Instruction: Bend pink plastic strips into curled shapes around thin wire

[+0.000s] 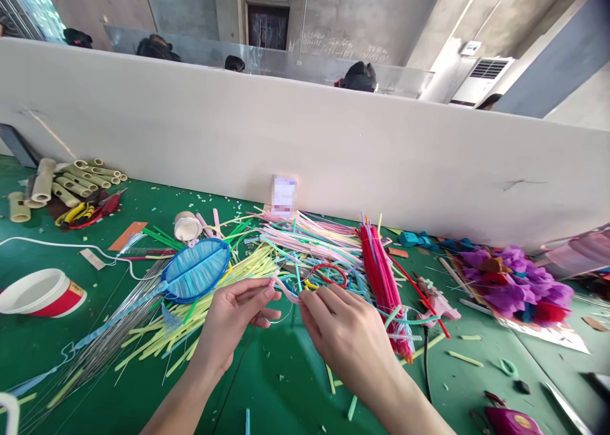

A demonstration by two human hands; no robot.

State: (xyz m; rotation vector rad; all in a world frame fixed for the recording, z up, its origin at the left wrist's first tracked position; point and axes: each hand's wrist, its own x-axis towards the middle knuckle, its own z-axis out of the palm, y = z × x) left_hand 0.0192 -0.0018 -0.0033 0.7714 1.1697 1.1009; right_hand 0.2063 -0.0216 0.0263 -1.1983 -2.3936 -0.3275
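Observation:
My left hand [236, 317] and my right hand [340, 330] meet over the green table [281, 384], both pinching a bent pale pink strip [286, 290] with a thin wire loop [276, 317] hanging under it. Just behind my fingers lies a heap of pink, yellow and turquoise plastic strips [305, 244]. A bundle of red strips [381, 270] lies to the right of my right hand. A blue leaf-shaped piece [195, 270] on a blue stem rests to the left of my left hand.
A white partition [305, 143] closes the far side; people's heads show beyond it. At left are a red-and-white tub [40, 292], bamboo tubes [71, 181], pliers [81, 214] and thin wires [100, 340]. At right lie a pink glue gun [436, 301], purple felt flowers [517, 282] and scissors [508, 419].

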